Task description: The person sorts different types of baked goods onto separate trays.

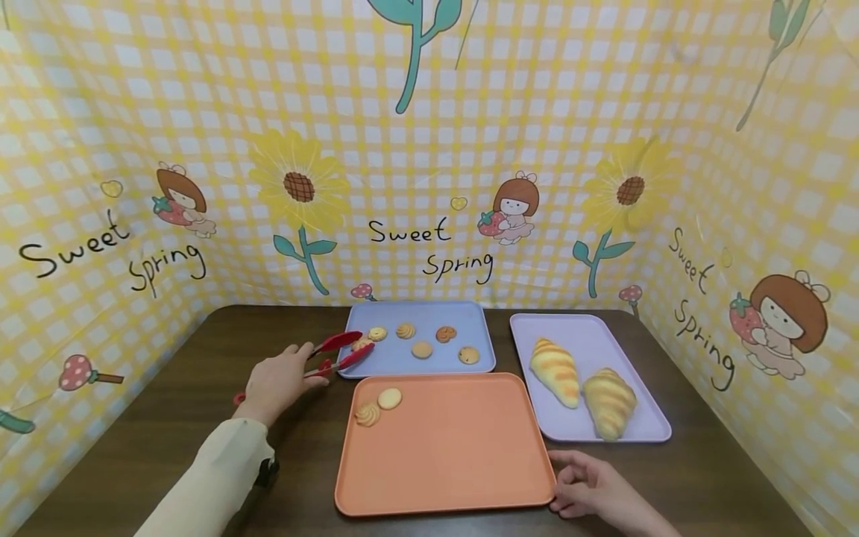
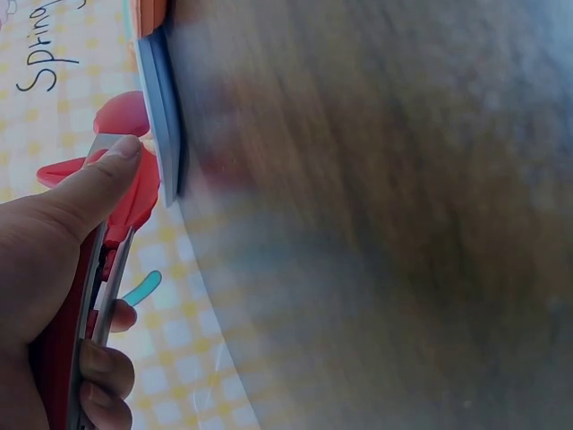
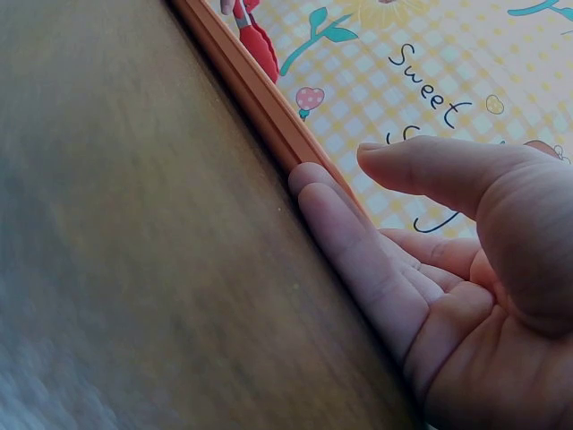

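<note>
My left hand (image 1: 280, 379) grips red tongs (image 1: 338, 353) over the table, left of the blue tray (image 1: 429, 317). The tong tips reach over that tray's left edge, and a small cookie (image 1: 362, 344) sits at them. Several more cookies (image 1: 421, 349) lie on the blue tray. Two cookies (image 1: 379, 405) lie on the orange tray (image 1: 456, 447), at its far left. In the left wrist view my thumb presses the tongs (image 2: 89, 296) beside the blue tray's edge (image 2: 166, 134). My right hand (image 1: 587, 485) rests open on the table, with its fingers (image 3: 349, 242) against the orange tray's rim (image 3: 260, 98).
A purple tray (image 1: 590, 335) at the right carries two croissants (image 1: 557, 371). The three trays stand close together on a dark wooden table (image 1: 168, 388). Yellow checked "Sweet Spring" sheets wall in the back and both sides.
</note>
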Available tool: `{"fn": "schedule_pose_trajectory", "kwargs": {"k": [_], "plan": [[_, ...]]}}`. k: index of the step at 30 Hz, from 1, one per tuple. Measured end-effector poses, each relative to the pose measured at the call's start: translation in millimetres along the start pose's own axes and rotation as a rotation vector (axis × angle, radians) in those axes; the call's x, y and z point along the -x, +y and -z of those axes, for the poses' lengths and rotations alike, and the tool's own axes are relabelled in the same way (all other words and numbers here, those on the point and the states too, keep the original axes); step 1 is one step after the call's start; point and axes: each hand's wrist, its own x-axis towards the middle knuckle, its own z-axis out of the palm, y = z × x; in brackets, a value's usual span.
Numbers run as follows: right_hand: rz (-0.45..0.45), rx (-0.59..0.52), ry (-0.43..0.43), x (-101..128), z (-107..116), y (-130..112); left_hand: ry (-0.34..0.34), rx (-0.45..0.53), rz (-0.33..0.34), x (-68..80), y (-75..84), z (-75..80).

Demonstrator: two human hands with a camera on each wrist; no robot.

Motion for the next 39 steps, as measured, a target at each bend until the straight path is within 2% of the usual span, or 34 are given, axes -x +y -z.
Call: {"fn": "schedule_pose_trajectory", "kwargs": {"k": [12, 18, 20, 24, 33, 39], "plan": [[0.011, 0.012, 0.002, 0, 0, 1, -0.014, 0.052, 0.029, 0.4, -5.6, -5.1], [0.002, -0.001, -0.003, 0, 0, 1, -0.019, 0.15, 0.07, 9.5, -3.6, -3.9], [0.003, -0.003, -0.005, 0, 1, 0, -0.008, 0.183, 0.084, 14.5, -0.6, -1.5], [0.011, -0.005, -0.008, 0, 1, 1, -0.001, 0.228, 0.068, 28.1, 8.2, 4.2], [0.021, -0.009, -0.02, 1, -1, 3, -0.091, 0.277, 0.098, 68.9, 32.9, 15.4], [0.012, -0.002, -0.004, 0, 0, 3, -0.109, 0.268, 0.085, 81.8, 47.2, 17.5]]}}
